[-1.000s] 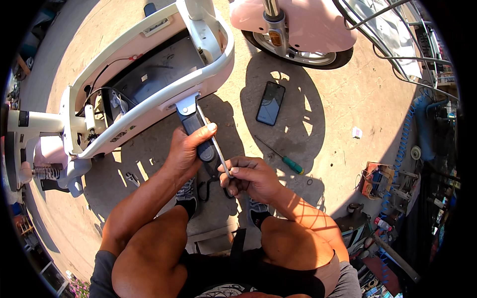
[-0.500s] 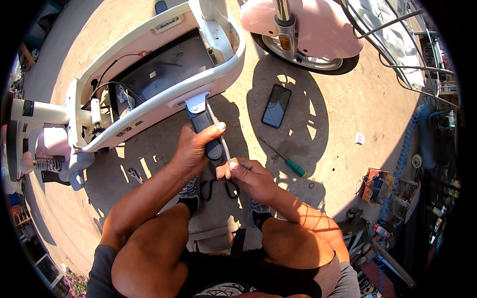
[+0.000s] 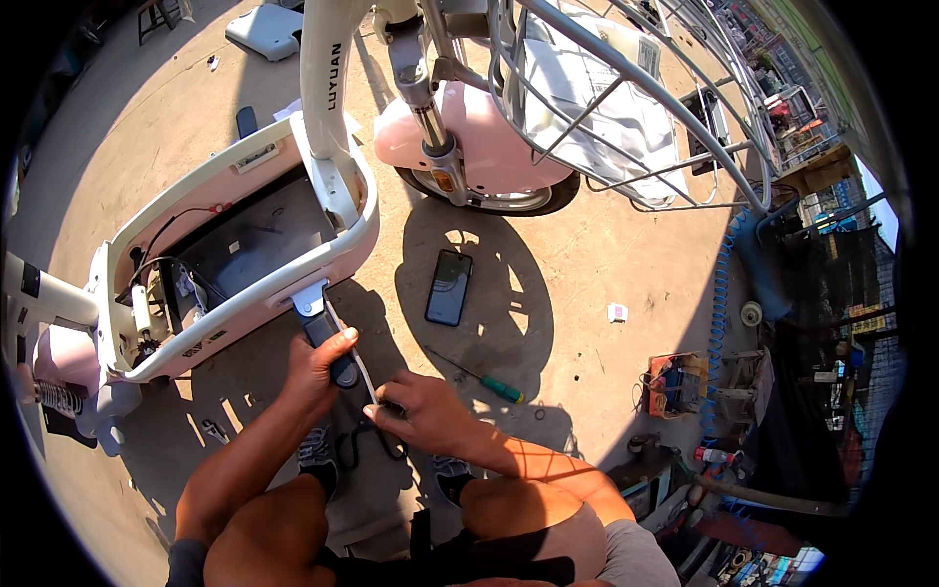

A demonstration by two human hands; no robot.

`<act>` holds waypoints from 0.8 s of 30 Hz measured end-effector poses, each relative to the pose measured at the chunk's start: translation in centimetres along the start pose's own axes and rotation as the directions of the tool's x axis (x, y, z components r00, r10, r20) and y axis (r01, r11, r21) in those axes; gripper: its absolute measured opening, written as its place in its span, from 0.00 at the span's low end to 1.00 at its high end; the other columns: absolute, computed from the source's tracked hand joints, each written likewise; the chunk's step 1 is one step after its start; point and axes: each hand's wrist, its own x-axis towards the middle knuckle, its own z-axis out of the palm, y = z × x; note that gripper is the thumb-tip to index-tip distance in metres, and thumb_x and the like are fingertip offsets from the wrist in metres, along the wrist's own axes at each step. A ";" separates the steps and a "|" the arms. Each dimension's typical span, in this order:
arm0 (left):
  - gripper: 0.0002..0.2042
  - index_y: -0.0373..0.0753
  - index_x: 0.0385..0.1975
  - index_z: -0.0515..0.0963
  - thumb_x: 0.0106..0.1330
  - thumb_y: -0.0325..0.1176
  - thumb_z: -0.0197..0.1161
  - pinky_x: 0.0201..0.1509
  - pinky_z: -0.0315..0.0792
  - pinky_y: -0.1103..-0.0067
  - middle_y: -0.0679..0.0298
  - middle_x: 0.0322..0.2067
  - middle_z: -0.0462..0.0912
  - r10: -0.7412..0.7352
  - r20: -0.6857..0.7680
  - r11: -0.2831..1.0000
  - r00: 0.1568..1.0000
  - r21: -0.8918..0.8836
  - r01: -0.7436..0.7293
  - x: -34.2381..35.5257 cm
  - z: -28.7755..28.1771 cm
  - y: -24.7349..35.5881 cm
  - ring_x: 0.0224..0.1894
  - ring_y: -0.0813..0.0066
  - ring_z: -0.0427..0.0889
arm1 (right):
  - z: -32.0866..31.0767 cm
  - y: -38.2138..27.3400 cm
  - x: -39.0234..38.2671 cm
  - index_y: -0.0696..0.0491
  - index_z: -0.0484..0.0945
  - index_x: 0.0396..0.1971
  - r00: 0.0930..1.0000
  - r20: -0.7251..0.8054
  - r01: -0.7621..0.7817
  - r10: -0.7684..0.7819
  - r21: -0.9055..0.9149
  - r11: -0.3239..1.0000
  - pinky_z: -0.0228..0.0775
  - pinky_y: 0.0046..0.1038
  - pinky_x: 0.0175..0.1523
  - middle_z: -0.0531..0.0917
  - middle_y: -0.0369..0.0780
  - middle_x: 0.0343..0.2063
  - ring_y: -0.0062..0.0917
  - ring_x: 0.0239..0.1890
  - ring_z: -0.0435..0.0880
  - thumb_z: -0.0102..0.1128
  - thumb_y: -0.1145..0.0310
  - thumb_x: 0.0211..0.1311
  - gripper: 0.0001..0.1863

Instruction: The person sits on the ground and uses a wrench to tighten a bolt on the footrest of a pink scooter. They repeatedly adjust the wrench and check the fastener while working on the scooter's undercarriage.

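Note:
A white and pink scooter body stands at the left, its top open over a dark inner bay. From its near side a dark grey footrest sticks out on a silver bracket. My left hand is wrapped round the footrest, thumb on top. A thin, flat silver bar runs along the footrest's right edge, and its near end sits pinched between the fingers of my right hand. Where the bar meets the bracket is too small to make out.
A phone and a green-handled screwdriver lie on the concrete. Ahead are the front wheel and a wire basket. A red toolbox and a coiled blue hose are at the right; a small metal tool lies left.
The view has tilted up and turned right, so the basket and frame tube now show. My right hand has shifted its finger hold at the bar's near end; my left hand keeps its grip.

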 end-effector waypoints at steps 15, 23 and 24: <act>0.13 0.38 0.34 0.75 0.54 0.31 0.73 0.33 0.70 0.81 0.68 0.27 0.77 0.018 -0.012 1.000 1.000 0.005 -0.018 0.2 -0.2 -0.4 0.28 0.80 0.75 | 0.4 0.4 0.0 0.59 0.72 0.53 0.839 0.493 -0.514 0.229 0.857 0.039 0.79 0.24 0.40 0.83 0.42 0.37 0.26 0.37 0.85 0.51 0.68 0.71 0.15; 0.14 0.37 0.37 0.74 0.55 0.31 0.72 0.34 0.70 0.81 0.67 0.28 0.77 -0.001 0.031 1.000 1.000 0.028 0.000 0.1 -0.1 0.0 0.29 0.80 0.75 | 1.7 3.2 -0.4 0.53 0.74 0.52 0.822 0.564 -0.505 0.078 0.785 -0.358 0.77 0.23 0.37 0.82 0.38 0.36 0.23 0.32 0.83 0.55 0.67 0.68 0.15; 0.14 0.37 0.37 0.74 0.55 0.31 0.72 0.34 0.70 0.81 0.67 0.28 0.77 0.004 0.024 1.000 1.000 0.025 -0.005 0.0 -0.2 0.0 0.29 0.80 0.75 | 1.3 2.6 -0.3 0.54 0.73 0.52 0.815 0.567 -0.513 0.121 0.802 -0.305 0.76 0.24 0.36 0.82 0.37 0.36 0.22 0.31 0.83 0.57 0.66 0.68 0.16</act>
